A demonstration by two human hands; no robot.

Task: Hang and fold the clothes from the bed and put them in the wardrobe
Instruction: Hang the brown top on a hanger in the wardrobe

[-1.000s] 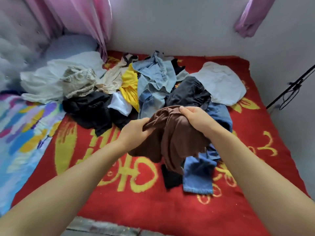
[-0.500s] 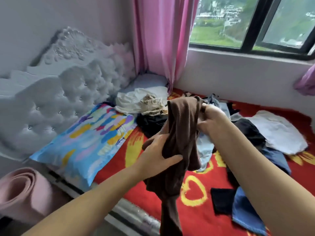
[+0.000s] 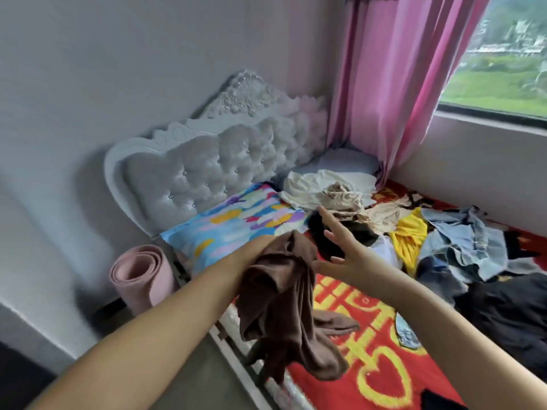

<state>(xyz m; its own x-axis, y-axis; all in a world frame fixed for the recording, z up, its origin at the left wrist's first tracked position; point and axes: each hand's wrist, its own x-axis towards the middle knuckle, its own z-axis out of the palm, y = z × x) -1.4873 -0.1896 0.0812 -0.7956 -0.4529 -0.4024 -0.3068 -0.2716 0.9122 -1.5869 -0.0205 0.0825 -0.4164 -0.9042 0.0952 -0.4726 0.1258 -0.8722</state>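
Observation:
A brown garment point(image 3: 278, 306) hangs bunched from my left hand point(image 3: 255, 249), over the near edge of the bed. My left hand grips its top, and the cloth hides the fingers. My right hand point(image 3: 340, 255) is just right of the garment, off the cloth, with its fingers spread straight. Behind my hands a pile of clothes lies on the red bed cover point(image 3: 370, 368): denim pieces point(image 3: 461, 241), a yellow top point(image 3: 410, 235), black items point(image 3: 509, 315) and cream ones point(image 3: 322, 187). No wardrobe is in view.
A colourful pillow point(image 3: 236, 226) lies against the white tufted headboard point(image 3: 213, 173). A rolled pink mat point(image 3: 142, 276) stands on the floor beside the bed. A pink curtain point(image 3: 393, 69) hangs by the window point(image 3: 503, 60).
My right hand has let go of the brown garment and opened. The garment now hangs from my left hand alone, and my view has swung left towards the headboard.

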